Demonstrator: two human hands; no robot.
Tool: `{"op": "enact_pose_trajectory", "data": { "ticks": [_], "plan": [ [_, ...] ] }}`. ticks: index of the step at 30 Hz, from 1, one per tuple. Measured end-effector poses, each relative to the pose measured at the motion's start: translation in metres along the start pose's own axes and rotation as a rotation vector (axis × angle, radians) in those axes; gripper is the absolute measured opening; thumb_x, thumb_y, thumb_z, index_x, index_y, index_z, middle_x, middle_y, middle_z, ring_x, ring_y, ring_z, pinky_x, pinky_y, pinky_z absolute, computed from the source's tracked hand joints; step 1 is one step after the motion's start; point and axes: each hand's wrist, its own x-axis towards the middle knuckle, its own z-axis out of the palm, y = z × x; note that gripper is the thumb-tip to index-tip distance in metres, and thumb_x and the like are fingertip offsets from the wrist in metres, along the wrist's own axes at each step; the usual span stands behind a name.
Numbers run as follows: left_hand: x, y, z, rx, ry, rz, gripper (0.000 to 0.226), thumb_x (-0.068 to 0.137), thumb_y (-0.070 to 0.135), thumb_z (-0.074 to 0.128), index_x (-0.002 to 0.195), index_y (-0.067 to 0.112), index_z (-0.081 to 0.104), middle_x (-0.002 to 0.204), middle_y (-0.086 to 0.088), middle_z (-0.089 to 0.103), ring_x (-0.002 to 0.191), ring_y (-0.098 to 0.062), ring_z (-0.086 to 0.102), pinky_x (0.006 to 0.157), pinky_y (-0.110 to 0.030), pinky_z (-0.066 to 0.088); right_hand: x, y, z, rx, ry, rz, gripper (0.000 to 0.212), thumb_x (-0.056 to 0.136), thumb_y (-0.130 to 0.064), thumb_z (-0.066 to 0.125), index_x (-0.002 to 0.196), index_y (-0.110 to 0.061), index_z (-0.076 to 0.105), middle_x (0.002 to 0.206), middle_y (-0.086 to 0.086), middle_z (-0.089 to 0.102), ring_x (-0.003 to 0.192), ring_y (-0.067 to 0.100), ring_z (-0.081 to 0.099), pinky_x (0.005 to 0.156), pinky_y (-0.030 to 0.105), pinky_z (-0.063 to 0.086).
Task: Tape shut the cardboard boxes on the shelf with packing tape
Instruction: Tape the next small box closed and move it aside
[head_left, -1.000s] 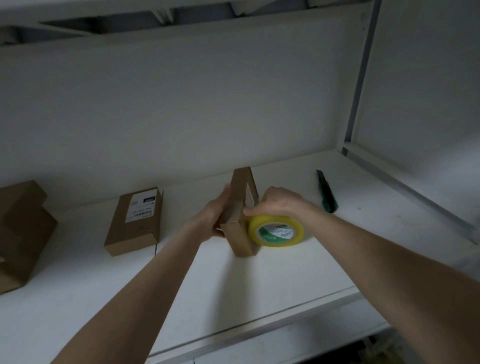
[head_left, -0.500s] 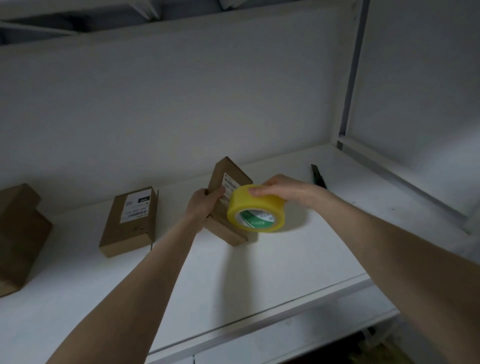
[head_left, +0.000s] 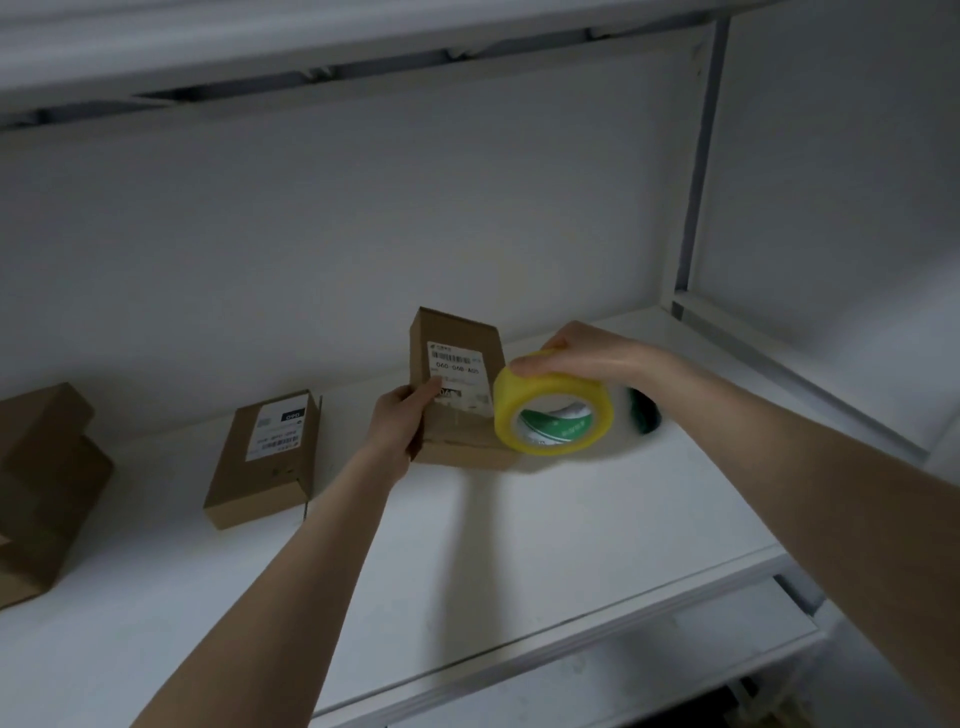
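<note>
A small cardboard box (head_left: 457, 343) with a white barcode label leans back on the white shelf (head_left: 545, 530), its labelled face toward me. My left hand (head_left: 402, 421) grips its lower left edge, thumb on the label. My right hand (head_left: 582, 353) holds a yellow roll of packing tape (head_left: 553, 402) from above, just right of the box and close to its lower right corner. The roll's open core with a green printed liner faces me.
A second labelled box (head_left: 265, 457) lies flat to the left. Larger brown boxes (head_left: 41, 488) sit at the far left edge. A dark green cutter (head_left: 644, 413) lies behind the tape roll. A shelf upright (head_left: 696, 171) and side wall stand at the right.
The box has turned from standing edge-on to showing its labelled face. My right hand has lifted the tape roll off the shelf and holds it beside the box.
</note>
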Motion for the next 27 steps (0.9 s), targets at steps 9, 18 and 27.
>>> {"op": "enact_pose_trajectory", "data": {
  "ticks": [9, 18, 27],
  "plan": [
    [0.004, 0.007, -0.007, -0.047, -0.05, -0.015, 0.032, 0.092, 0.03, 0.06, 0.114, 0.007, 0.063, 0.104, -0.01, 0.07, 0.093, -0.027, 0.067, 0.078, -0.039, 0.056, -0.002, 0.007, -0.009, -0.402, 0.118, 0.094, 0.058, 0.073, -0.074, 0.061, 0.079, -0.017, 0.063, 0.081, -0.001, 0.063, 0.075, 0.017, 0.059, 0.064, 0.029, 0.043],
    [0.002, 0.003, -0.008, -0.168, -0.103, -0.059, 0.026, 0.093, 0.029, 0.058, 0.112, 0.013, 0.064, 0.113, -0.011, 0.069, 0.106, -0.032, 0.064, 0.091, -0.047, 0.052, 0.006, 0.015, 0.001, -0.475, 0.121, 0.197, 0.074, 0.076, -0.081, 0.049, 0.11, -0.018, 0.063, 0.1, 0.001, 0.061, 0.092, 0.022, 0.059, 0.081, 0.033, 0.05],
    [-0.006, -0.015, -0.018, -0.379, -0.202, -0.288, 0.035, 0.099, 0.041, 0.042, 0.117, 0.019, 0.062, 0.111, -0.009, 0.069, 0.087, -0.026, 0.069, 0.067, -0.037, 0.058, 0.01, 0.021, 0.02, -0.148, -0.01, 0.179, 0.06, 0.074, -0.07, 0.066, 0.09, -0.013, 0.063, 0.084, 0.002, 0.064, 0.078, 0.016, 0.062, 0.064, 0.026, 0.047]
  ]
}}
